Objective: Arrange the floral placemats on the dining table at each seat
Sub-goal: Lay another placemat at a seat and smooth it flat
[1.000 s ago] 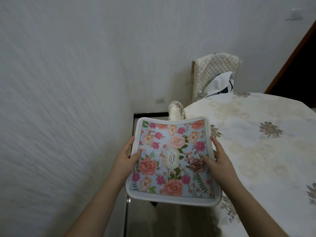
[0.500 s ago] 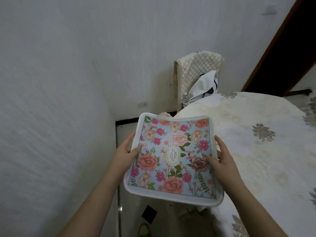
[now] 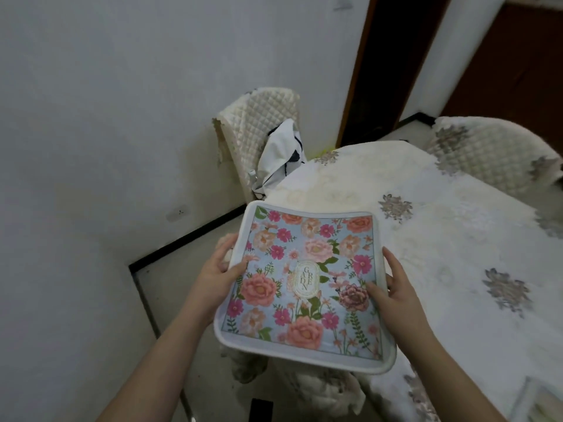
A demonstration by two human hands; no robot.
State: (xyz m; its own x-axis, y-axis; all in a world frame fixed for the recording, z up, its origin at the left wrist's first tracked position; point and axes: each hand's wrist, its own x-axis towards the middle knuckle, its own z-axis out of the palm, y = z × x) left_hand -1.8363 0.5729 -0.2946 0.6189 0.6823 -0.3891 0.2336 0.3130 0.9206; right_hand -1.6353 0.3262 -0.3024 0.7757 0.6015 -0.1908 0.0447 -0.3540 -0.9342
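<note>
One floral placemat (image 3: pixel 307 281), its centre label reading "GARDEN", is held in the air at the near-left edge of the desk (image 3: pixel 441 239), partly over the floor. Both arms reach forward. The left hand (image 3: pixel 217 274) pinches the mat's left edge, thumb on top, fingers beneath; the right hand (image 3: pixel 396 292) pinches the right edge the same way, so the mat spans the two grips. A pale flowered cloth covers the desk. Two quilted chairs (image 3: pixel 259 129) stand beyond, one holding a white bag (image 3: pixel 281 153).
</note>
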